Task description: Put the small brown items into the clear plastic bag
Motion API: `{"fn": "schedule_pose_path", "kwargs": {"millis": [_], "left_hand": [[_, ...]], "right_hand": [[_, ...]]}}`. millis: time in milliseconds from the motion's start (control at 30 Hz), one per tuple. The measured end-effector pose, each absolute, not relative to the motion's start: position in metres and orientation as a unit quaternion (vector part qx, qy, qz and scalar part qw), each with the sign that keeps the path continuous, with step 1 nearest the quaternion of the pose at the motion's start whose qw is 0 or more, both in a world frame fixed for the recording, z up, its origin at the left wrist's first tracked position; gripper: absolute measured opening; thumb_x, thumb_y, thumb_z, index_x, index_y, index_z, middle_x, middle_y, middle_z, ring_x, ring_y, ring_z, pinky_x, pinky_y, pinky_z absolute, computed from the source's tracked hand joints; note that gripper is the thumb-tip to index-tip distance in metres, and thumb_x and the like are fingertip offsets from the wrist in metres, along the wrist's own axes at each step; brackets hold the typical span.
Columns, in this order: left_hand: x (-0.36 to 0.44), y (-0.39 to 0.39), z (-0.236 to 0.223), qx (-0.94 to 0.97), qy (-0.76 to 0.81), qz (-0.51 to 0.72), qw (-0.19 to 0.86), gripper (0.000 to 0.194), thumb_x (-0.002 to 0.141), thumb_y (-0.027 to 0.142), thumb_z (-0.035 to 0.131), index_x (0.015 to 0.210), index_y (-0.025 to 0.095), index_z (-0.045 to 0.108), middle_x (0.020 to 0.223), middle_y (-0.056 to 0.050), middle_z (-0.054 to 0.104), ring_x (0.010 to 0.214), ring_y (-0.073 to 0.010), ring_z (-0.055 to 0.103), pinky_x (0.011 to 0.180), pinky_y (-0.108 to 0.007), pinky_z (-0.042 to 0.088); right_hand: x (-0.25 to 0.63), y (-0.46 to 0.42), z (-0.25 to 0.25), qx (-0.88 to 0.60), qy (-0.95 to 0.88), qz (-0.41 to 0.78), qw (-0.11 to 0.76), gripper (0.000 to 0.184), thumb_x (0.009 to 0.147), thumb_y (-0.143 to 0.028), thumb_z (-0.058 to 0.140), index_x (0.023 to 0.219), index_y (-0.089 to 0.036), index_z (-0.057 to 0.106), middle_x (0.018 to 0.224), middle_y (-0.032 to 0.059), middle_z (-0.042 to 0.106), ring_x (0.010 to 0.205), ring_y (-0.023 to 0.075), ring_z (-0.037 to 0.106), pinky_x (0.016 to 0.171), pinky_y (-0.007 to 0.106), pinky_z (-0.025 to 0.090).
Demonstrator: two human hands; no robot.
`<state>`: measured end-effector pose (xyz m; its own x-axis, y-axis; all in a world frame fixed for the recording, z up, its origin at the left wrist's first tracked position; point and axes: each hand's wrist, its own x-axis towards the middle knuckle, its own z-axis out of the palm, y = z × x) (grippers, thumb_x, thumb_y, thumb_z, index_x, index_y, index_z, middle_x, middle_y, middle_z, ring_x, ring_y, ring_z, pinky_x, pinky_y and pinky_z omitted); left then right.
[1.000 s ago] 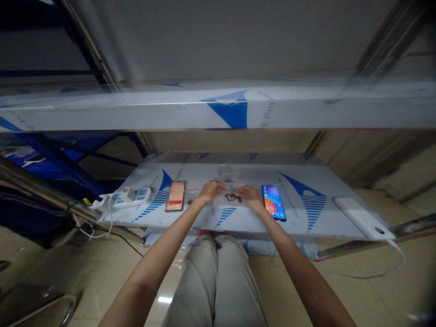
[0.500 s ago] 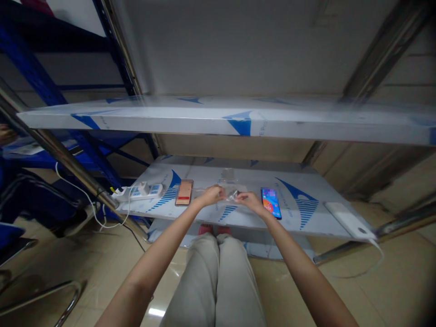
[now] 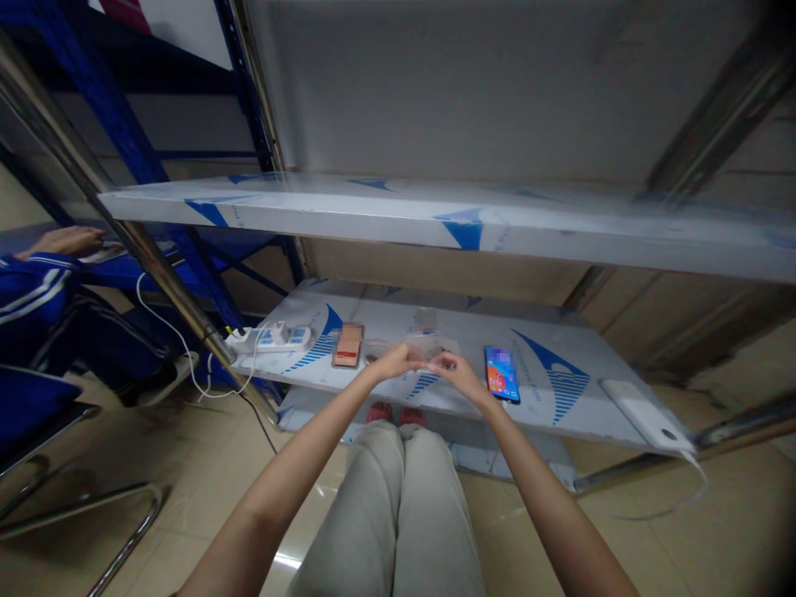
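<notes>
My left hand [image 3: 400,361] and my right hand [image 3: 453,369] meet over the front middle of the lower shelf, fingertips pinched and almost touching. Between and just behind them shows a thin, crinkled piece of clear plastic [image 3: 439,342], which looks like a small bag. Both hands seem to grip it, though the fingers hide part of it and any contents. To the left lies a phone with a peach-coloured screen [image 3: 347,347]. A second phone with a blue and orange screen [image 3: 502,375] is close to my right hand.
A flat clear piece [image 3: 426,317] lies farther back. The white power strip [image 3: 283,337] with plugs is at the left, a white cabled device [image 3: 647,414] at the right. An upper shelf [image 3: 385,217] spans above my hands. A seated person's blue sleeve [image 3: 37,286] appears at far left.
My hands have come closer together, the fingertips now nearly meeting over the plastic. The view has turned slightly left, bringing more of the seated person into sight.
</notes>
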<state>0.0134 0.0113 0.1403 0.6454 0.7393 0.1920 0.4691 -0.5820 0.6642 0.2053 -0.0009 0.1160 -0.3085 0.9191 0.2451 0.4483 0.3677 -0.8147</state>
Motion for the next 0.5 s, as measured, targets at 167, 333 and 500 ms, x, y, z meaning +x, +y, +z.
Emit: {"fn": "schedule_pose_path", "kwargs": {"millis": [167,333,500], "left_hand": [[0.012,0.008,0.131,0.856,0.378,0.215,0.278,0.034,0.077,0.041,0.046,0.068,0.012,0.06,0.06,0.0,0.058,0.057,-0.0096,0.048,0.053,-0.018,0.032],[0.009,0.011,0.115,0.859,0.368,0.218,0.282,0.031,0.076,0.04,0.047,0.071,0.012,0.058,0.058,0.001,0.053,0.053,-0.0095,0.043,0.05,-0.019,0.029],[0.003,0.02,0.098,0.841,0.362,0.231,0.329,0.032,0.076,0.04,0.047,0.074,0.01,0.06,0.061,-0.001,0.057,0.056,-0.0101,0.046,0.053,-0.019,0.033]], "right_hand": [[0.199,0.003,0.099,-0.489,-0.736,0.303,0.358,0.025,0.065,-0.041,0.059,0.07,-0.017,0.064,0.072,0.0044,0.066,0.069,0.0193,0.058,0.066,0.029,0.042],[0.192,0.006,0.085,-0.513,-0.728,0.306,0.336,0.025,0.064,-0.041,0.06,0.068,-0.017,0.064,0.069,0.005,0.065,0.066,0.0189,0.057,0.065,0.029,0.043],[0.183,0.012,0.077,-0.477,-0.7,0.407,0.343,0.029,0.063,-0.042,0.059,0.068,-0.014,0.064,0.068,0.0058,0.066,0.064,0.0175,0.058,0.062,0.028,0.044]]}}
